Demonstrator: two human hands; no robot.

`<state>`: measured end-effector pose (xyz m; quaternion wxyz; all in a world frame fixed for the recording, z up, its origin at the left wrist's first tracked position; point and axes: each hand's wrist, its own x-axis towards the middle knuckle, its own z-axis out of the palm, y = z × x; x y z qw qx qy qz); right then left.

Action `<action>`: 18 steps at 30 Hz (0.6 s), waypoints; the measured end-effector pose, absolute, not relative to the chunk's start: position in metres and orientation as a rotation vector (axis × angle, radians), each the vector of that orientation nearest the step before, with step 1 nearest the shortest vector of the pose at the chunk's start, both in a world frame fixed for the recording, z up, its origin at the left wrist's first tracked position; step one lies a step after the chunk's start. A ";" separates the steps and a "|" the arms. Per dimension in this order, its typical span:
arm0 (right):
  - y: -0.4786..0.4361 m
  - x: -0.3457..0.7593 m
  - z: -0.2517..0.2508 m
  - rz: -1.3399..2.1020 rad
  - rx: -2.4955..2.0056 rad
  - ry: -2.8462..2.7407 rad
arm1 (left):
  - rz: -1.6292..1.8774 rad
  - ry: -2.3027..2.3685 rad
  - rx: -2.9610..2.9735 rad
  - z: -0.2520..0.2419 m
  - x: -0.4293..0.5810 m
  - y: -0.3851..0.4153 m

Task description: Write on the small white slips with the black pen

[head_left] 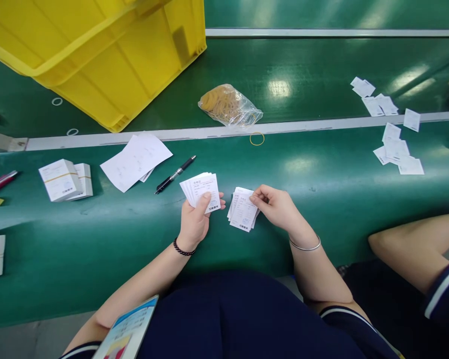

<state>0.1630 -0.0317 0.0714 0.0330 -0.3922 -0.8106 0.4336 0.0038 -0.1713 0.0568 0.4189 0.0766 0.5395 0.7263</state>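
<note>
Table: green, running right across under my hands, a pale strip (194,133) dividing it.
Bin: yellow (127,80), standing top L, beyond the strip.
Co-worker's arm: bent (415,239), resting at the table's nr edge, to my R.
Loose slips: lying scattered far R (396,148), both sides of the strip.
Paper: white sheets (136,159), overlapping, lying L of the pen.
Bag: clear plastic w/ rubber bands inside (228,105), lying ctr, just past my hands.
Stacks: two banded blocks of slips (60,180), sitting side by side, L of the paper.
L hand: (196,222) gripping the slip fan, thumb pressing on top.
R hand: (273,207) pinching the slip pile's upper R corner; can't tell how many pcs I'm holding.
Slip fan: (196,187) spreading L from under my thumb, off to the pile's L.
Slip pile: (243,212) lying on the table btwn my hands, edges uneven.
Pen: black (175,174), lying aslant nr the fan.
Rubber band: single (257,139), lying just below the bag.
</note>
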 end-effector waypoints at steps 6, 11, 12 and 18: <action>-0.036 0.158 0.066 0.813 -1.215 -2.590 | 1.642 1.286 0.276 0.055 0.014 -0.176; -0.047 0.154 0.072 1.536 -0.982 -2.163 | 1.509 1.260 0.364 0.047 0.026 -0.181; -0.049 0.153 0.073 1.685 -0.968 -2.069 | 1.495 1.249 0.387 0.045 0.027 -0.182; -0.053 0.147 0.070 1.927 -0.921 -1.859 | 1.499 1.269 0.420 0.039 0.029 -0.184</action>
